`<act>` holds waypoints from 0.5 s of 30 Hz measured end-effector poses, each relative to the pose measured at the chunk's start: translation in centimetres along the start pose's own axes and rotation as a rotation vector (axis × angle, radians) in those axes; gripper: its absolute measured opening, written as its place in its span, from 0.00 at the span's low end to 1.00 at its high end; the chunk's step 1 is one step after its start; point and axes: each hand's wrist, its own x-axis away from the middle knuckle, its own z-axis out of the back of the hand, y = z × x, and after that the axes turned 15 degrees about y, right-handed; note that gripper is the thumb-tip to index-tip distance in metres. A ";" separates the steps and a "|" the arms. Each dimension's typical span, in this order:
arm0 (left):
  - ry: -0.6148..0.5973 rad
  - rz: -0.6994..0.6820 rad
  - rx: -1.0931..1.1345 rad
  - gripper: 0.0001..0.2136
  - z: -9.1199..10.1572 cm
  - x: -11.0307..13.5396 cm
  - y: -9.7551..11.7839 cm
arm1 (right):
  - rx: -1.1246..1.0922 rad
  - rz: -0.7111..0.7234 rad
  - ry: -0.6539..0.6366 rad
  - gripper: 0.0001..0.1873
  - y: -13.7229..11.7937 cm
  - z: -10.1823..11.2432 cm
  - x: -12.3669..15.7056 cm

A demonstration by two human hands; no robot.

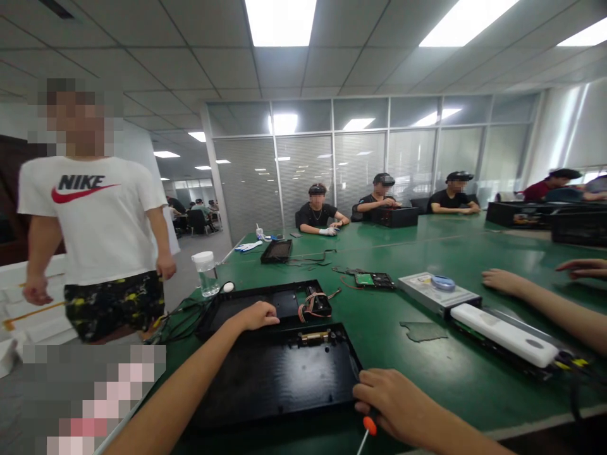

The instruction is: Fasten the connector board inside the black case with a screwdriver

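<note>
A black flat panel (275,373) lies on the green table (427,246) right in front of me, with a brass part at its far edge. My left hand (258,315) rests with curled fingers on the far left corner of that panel. My right hand (389,398) is closed round a screwdriver with an orange-tipped handle (368,426) at the panel's near right corner. Behind the panel sits an open black chassis (279,300) with bundled coloured wires (315,304).
A clear jar with a white lid (207,273) stands at the table's left edge. A silver drive (439,292) and a white bar-shaped device (507,335) lie to the right, by another person's hands (502,281). A person in a white T-shirt (95,218) stands left. Several people sit at the far side.
</note>
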 end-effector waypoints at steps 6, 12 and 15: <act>0.050 -0.184 -0.146 0.09 0.8 -0.7 2.3 | -0.032 -0.119 0.035 0.09 0.8 -0.2 1.0; 0.104 -0.215 -0.168 0.08 6.2 1.1 7.1 | -0.036 -0.185 0.025 0.08 4.7 -2.3 -4.0; 0.076 -0.242 -0.162 0.07 8.2 3.8 10.9 | -0.206 -0.237 0.129 0.11 7.3 -3.7 -7.2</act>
